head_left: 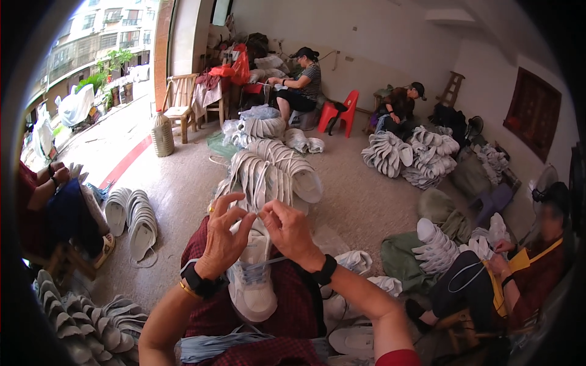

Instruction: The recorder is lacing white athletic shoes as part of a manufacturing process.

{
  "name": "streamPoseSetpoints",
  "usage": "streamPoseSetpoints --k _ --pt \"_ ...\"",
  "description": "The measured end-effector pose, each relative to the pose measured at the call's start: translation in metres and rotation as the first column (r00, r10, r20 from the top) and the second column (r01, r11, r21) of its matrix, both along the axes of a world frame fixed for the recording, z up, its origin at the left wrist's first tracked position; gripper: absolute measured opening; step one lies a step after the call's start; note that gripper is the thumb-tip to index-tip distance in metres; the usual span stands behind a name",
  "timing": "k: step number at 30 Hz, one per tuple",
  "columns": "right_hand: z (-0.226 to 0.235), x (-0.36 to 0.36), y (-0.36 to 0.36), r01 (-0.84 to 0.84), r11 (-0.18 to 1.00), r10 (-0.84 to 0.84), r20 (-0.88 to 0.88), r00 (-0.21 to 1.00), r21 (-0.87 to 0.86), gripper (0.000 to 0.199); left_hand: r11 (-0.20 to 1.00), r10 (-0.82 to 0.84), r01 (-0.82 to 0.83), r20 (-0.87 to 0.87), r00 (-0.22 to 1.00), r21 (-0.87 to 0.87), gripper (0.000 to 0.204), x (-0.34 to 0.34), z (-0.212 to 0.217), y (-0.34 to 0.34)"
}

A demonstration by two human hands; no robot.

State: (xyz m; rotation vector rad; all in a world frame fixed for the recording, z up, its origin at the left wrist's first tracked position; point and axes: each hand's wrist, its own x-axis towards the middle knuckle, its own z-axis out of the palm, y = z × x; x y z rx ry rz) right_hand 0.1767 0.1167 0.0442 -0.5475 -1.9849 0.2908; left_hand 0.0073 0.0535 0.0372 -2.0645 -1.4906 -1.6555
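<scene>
A white shoe (253, 296) rests on my lap, toe toward me, with a pale blue-grey shoelace (264, 265) lying across its eyelets. Over its heel end, my left hand (224, 236) brings thumb and forefinger together in a pinch. My right hand (293, 233) pinches close beside it, the fingertips of both nearly meeting. Whatever is between the fingertips is too small to name. A bundle of pale blue-grey laces (223, 346) lies across my lap nearer to me. Just beyond my hands stand rows of nested white shoes (259, 174) with laces hanging from them.
More shoe stacks stand at left (141, 226), lower left (91, 323) and back right (415, 152). A co-worker (525, 274) sits at right by a green sack (403, 259); others sit left and at the back. A red chair (340, 113) and a plastic jug (162, 134) stand farther off.
</scene>
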Motion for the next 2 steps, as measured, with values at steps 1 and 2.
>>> streamPoseSetpoints --k 1,2 --pt "-0.0022 -0.0006 -0.0006 -0.005 1.0 0.005 0.011 1.0 -0.013 0.015 1.0 0.015 -0.015 -0.025 1.0 0.006 0.013 0.0012 0.0003 0.0" --pt "-0.0047 -0.0022 -0.0028 -0.008 1.0 0.009 0.021 1.0 -0.027 0.016 1.0 -0.022 0.023 0.052 0.998 -0.014 0.007 0.0042 0.0009 -0.0013"
